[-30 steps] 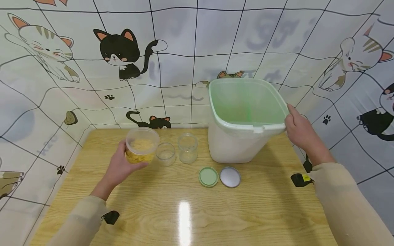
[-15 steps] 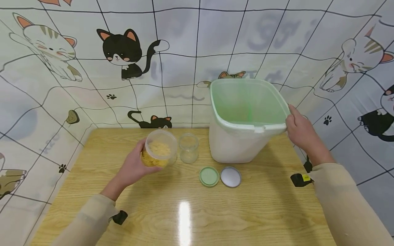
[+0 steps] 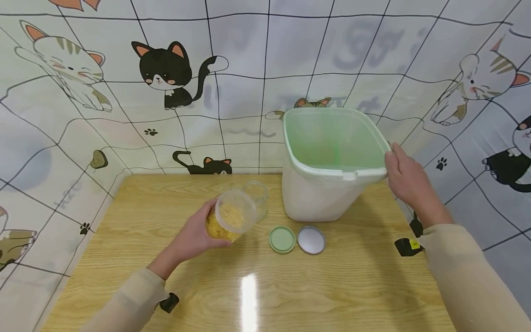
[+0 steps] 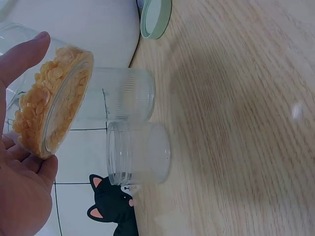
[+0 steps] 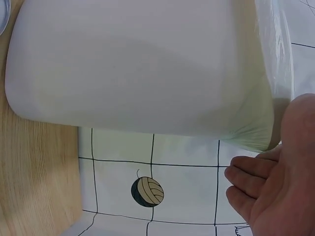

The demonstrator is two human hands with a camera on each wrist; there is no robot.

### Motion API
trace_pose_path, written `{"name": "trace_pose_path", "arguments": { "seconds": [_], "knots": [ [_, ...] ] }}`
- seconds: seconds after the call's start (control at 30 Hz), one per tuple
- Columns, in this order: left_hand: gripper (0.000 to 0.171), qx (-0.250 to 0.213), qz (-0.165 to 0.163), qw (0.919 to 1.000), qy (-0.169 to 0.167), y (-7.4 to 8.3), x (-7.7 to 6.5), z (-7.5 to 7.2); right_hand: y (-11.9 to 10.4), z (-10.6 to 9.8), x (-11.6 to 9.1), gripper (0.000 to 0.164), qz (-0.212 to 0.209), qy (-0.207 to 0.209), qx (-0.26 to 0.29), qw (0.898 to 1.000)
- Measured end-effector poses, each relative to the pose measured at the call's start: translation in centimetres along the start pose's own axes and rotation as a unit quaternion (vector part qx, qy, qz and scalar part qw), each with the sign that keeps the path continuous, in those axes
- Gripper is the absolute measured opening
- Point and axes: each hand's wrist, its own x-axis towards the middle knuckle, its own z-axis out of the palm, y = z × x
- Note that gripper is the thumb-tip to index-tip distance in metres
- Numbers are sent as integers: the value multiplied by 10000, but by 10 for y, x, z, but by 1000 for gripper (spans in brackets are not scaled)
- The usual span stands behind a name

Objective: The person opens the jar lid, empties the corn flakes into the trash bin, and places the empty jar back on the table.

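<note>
My left hand [image 3: 192, 237] grips a clear jar [image 3: 238, 210] partly filled with yellow flakes [image 4: 44, 98], raised above the table and tilted to the right. Behind it stand a tall clear jar [image 3: 259, 191] and a short clear jar [image 4: 147, 152]; in the head view the held jar hides the short one. At the right, my right hand [image 3: 408, 177] holds the rim of a white trash bin [image 3: 313, 200] lined with a pale green bag [image 3: 332, 138]. In the right wrist view, the thumb side of that hand meets the bin's upper edge.
A green lid [image 3: 282, 240] and a silver-rimmed lid [image 3: 311, 240] lie side by side in front of the bin. The wooden table [image 3: 290, 295] backs onto a cat-print wall sheet [image 3: 240, 97], which also rises on both sides.
My left hand has carried the jar of flakes rightward, past the short jar and up to the tall one, tilting it more. My right hand has stayed on the bin's rim.
</note>
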Motion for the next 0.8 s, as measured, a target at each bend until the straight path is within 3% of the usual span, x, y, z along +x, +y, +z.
{"name": "trace_pose_path", "arguments": {
  "seconds": [0.17,0.33,0.43,0.6,0.8],
  "knots": [
    [113,12,39,10000,-56,1,0,5,8,0,-3,70,146,266,-172,9994],
    [110,4,82,9999,-120,3,1,8,23,2,-5,74,587,779,-348,9946],
    [110,-68,97,9998,-158,5,1,10,34,8,-7,74,877,869,-501,9911],
    [111,-123,36,9997,-220,7,0,12,54,27,-12,70,1049,318,-933,9896],
    [110,-56,36,9997,-221,7,-1,13,63,59,-20,63,732,-767,-1262,9863]
  ]
}}
